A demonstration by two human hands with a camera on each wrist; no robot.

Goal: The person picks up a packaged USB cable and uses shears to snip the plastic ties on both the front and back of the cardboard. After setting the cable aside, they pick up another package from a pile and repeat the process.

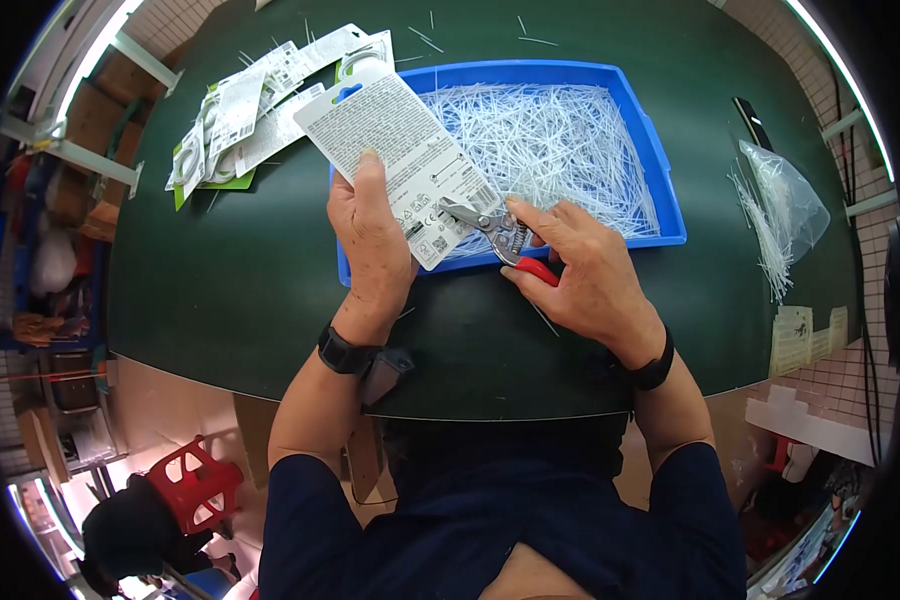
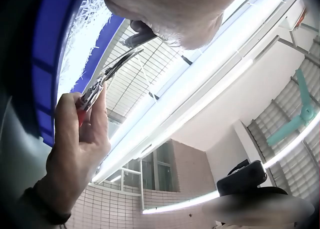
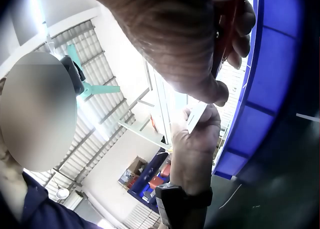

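My left hand (image 1: 375,230) holds a white printed package card (image 1: 400,140), thumb across its text side. The card tilts over the left part of a blue tray (image 1: 530,68). In my right hand (image 1: 598,265) is a pair of hand shears with a red handle (image 1: 537,270), a coil spring and metal blades (image 1: 475,216). Those blades overlap the card's lower edge near its barcode in the head view. The left wrist view shows the shears (image 2: 106,78) side-on in the right hand (image 2: 75,149). Fingers hide part of the handles.
Thin white plastic strips (image 1: 540,130) fill the tray. A pile of similar packages (image 1: 240,105) lies at the back left. To the right are a clear plastic bag (image 1: 795,200) and a bundle of white strips (image 1: 765,240). A dark slim object (image 1: 752,122) lies behind them.
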